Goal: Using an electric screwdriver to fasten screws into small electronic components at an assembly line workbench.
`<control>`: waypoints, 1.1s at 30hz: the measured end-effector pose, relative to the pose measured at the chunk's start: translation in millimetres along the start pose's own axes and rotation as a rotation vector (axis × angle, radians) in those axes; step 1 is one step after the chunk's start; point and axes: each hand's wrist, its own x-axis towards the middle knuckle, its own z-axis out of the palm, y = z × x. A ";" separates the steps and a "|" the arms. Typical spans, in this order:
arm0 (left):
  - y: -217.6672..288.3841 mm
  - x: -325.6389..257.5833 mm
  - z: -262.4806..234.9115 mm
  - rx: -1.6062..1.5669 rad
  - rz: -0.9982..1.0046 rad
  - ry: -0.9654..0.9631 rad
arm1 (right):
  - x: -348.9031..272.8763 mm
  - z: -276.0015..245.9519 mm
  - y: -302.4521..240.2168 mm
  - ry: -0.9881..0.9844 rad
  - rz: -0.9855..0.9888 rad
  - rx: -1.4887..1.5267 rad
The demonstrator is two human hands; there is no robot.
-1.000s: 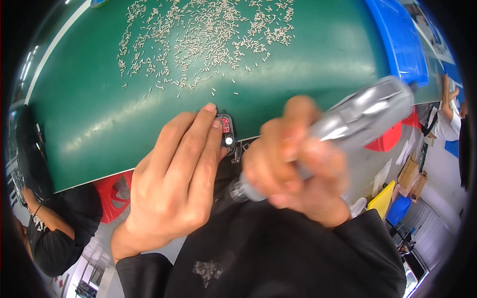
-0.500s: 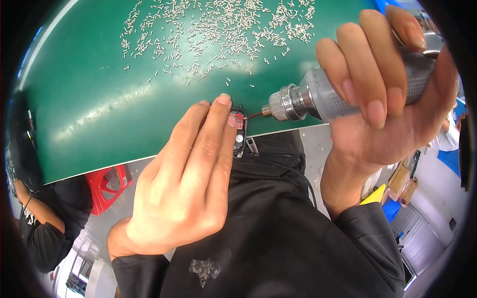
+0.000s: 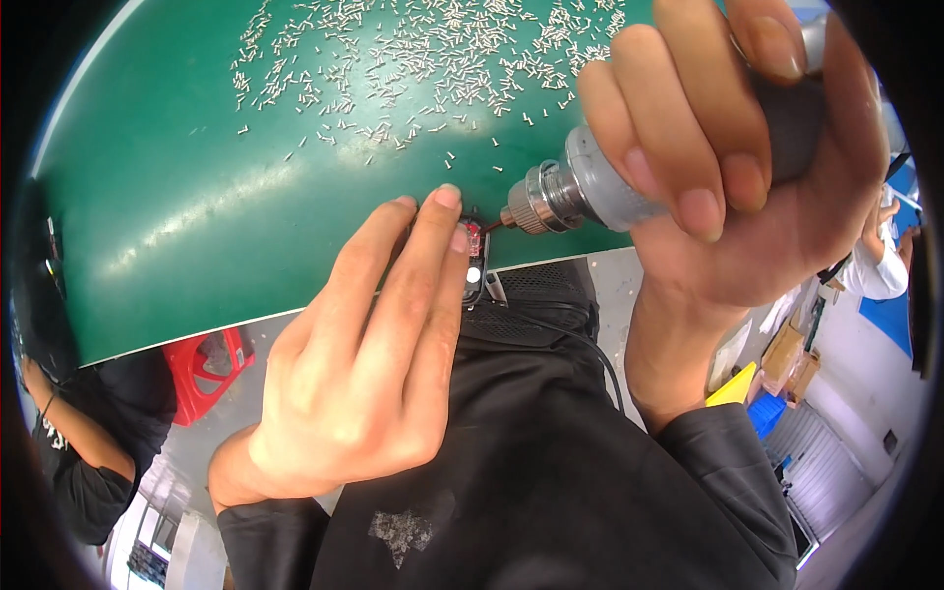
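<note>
My lap: my black clothing (image 3: pixel 560 472) fills the near middle, with a pale worn patch (image 3: pixel 401 536) on it.
My left hand: the left hand (image 3: pixel 364 364) lies back upward, fingers stretched forward and slightly parted, fingertips at the device's left side; its thumb is hidden, so I cannot tell whether it pinches.
My right hand: the right hand (image 3: pixel 757 241) is turned palm toward me, fingers and thumb curled around the driver.
Driver: the grey cylindrical power screwdriver with a ridged silver metal collar (image 3: pixel 590 167) lies tilted in my grip, its thin copper-coloured bit pointing left and down to the device; I cannot tell whether the tip touches.
Device: the small black rounded case with a red inside part and a white disc (image 3: pixel 474 258) sits at the near edge of the table, between my hands.
Table: the smooth green tabletop (image 3: pixel 197 265) stretches away beyond.
Screws: many small silver screws (image 3: pixel 433 59) lie scattered loosely across its far part.
Left side: a red plastic stool (image 3: pixel 202 379) stands near a co-worker's bare forearm (image 3: pixel 93 433).
Right side: brown cardboard boxes (image 3: pixel 785 362) lie beyond my wrist.
</note>
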 end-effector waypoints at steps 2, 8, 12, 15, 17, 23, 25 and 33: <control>1.5 0.8 3.6 -0.004 0.010 0.032 | 0.9 -0.6 -0.3 -0.008 0.007 -0.038; -0.1 -3.0 9.0 -0.005 0.046 0.112 | 7.3 3.9 -1.7 -0.041 0.020 -0.141; -1.9 -1.8 3.7 -0.024 0.040 0.088 | 15.4 20.8 -0.1 -0.057 0.013 -0.223; -2.5 -1.5 -1.0 -0.027 0.021 0.060 | 22.4 28.5 -1.2 -0.075 -0.006 -0.274; -3.5 -0.2 -6.8 0.002 0.057 0.033 | 28.4 35.3 -3.8 -0.080 -0.031 -0.307; -9.6 -15.6 -14.0 -0.038 0.015 0.036 | 15.4 4.2 -17.8 -0.182 -0.090 0.314; -25.2 -32.7 -26.5 0.030 -0.132 0.035 | 2.1 -6.0 -22.7 -0.022 -0.170 0.329; -78.0 -32.3 -59.8 0.477 -0.544 0.253 | -31.7 -26.0 -12.7 0.319 -0.215 0.497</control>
